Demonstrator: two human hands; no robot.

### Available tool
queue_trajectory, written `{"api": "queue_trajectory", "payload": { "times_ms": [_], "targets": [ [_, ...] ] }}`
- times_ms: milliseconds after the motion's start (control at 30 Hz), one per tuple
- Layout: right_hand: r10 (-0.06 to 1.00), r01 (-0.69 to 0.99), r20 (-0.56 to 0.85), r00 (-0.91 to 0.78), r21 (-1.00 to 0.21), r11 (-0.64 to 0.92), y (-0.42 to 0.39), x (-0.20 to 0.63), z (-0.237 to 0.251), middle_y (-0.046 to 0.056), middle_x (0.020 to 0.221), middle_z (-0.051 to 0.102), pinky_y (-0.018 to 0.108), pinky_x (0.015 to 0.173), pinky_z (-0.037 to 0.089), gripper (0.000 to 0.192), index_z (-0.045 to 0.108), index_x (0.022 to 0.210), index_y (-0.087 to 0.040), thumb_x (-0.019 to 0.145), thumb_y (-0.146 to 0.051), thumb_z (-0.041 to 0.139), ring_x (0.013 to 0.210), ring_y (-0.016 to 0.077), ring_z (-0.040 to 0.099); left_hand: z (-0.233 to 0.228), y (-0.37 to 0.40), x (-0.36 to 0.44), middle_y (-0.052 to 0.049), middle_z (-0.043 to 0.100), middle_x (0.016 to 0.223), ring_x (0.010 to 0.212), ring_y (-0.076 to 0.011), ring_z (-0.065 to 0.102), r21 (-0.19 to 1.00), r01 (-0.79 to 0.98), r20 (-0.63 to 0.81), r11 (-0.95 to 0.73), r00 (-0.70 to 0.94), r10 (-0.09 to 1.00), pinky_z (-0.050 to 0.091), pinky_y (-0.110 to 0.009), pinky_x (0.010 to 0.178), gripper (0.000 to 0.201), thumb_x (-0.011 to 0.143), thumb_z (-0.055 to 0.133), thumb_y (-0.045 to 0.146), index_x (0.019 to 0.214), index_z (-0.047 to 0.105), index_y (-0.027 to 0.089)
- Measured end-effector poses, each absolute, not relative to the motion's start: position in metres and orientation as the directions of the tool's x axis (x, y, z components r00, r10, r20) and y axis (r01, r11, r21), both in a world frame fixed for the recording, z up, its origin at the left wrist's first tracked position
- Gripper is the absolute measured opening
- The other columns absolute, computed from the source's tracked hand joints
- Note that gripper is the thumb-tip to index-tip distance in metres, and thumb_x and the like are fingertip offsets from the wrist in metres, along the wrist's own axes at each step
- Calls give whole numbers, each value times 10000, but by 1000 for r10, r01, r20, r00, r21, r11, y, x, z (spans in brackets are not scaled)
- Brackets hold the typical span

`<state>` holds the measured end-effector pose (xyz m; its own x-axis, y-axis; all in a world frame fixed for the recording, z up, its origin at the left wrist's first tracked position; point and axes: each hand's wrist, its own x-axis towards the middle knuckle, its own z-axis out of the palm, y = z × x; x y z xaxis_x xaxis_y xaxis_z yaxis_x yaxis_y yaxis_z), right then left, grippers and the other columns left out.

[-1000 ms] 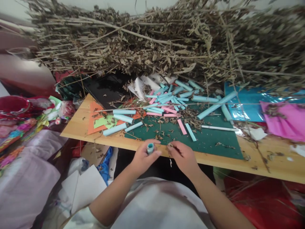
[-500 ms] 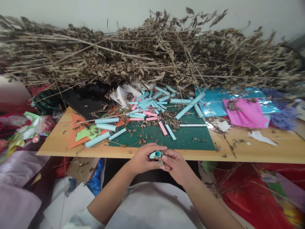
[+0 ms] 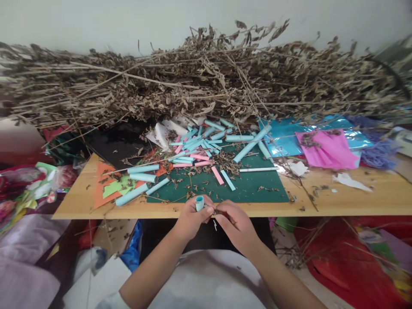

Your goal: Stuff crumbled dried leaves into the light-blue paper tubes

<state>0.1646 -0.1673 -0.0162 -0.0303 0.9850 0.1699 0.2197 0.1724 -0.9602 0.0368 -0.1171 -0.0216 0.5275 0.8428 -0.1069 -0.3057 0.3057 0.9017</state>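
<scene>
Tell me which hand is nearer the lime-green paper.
Left. In the picture, the left hand is below and right of the lime-green paper; the right hand is farther right.

1. Wears a pale, whitish-grey top (image 3: 222,285), softly shaded, filling the bottom centre of the frame and rounded along its upper outline.
2. Bears a small dark speck (image 3: 238,268) on that fabric, right of centre.
3. Shows a light, faintly bluish sleeve (image 3: 112,301) at the lower left, loose at its end.
4. Has bare forearms (image 3: 154,262), plus an ungloved left hand (image 3: 189,219) and right hand (image 3: 236,224) below mid-frame.
</scene>
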Motion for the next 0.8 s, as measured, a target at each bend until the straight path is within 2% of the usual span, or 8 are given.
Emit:
{"api": "queue_trajectory", "payload": {
  "times_ms": [67,133,267,400,467,600,700,800],
  "targets": [
    [969,311,246,-3,-921,235,-165,169,-17,1,691,485,233,565,366,31,503,761,-197,740,-197,480,626,112,443,-21,-117,39,38,433,538,398,-22,364,819,-321,-201,476,616,762,238,-149,365,227,601,637,307,610,506,121],
    [960,342,279,14,-904,258,-163,173,-18,-9,679,479,215,530,373,61,480,773,-202,722,-198,514,580,100,437,-19,-115,41,42,425,489,374,-19,350,780,-255,-269,571,688,674,219,-143,348,272,582,647,334,594,495,109],
    [929,439,370,-19,-832,340,-159,181,-18,-7,675,498,206,508,380,66,475,776,-199,731,-222,517,556,96,449,-11,-109,42,41,441,445,333,-21,368,866,-51,-322,497,703,634,238,-150,331,289,624,605,366,610,508,94],
    [915,657,370,-157,-653,377,-156,187,-10,33,758,553,240,586,388,128,536,873,-201,762,-196,473,687,138,486,-3,-105,40,51,445,392,349,-37,419,914,114,-351,389,703,619,270,-145,359,266,680,551,360,624,499,106],
    [893,748,397,-212,-522,410,-155,189,-8,39,761,569,261,591,371,168,554,905,-203,774,-193,449,674,146,475,-1,-103,37,42,483,405,364,-44,445,901,137,-373,412,732,570,290,-146,372,259,672,559,361,650,502,109],
    [795,845,554,-248,-278,457,-157,189,-11,31,703,583,276,549,317,182,576,905,-208,760,-188,468,588,138,420,-3,-99,36,26,511,408,364,-52,459,868,119,-376,481,791,483,299,-149,372,298,644,582,383,707,534,96],
    [734,875,638,-233,-192,445,-157,190,-16,11,642,579,277,555,300,164,584,859,-227,721,-167,521,585,136,407,-6,-101,38,15,516,398,349,-52,443,839,95,-371,535,820,436,279,-151,358,351,636,588,394,786,558,78],
    [668,869,714,-207,-179,461,-159,197,-19,9,628,581,280,570,308,137,574,801,-217,705,-134,523,599,140,421,-10,-104,44,3,517,421,341,-66,438,803,91,-362,589,859,361,263,-165,340,456,625,582,431,895,552,66]
  ]
}}
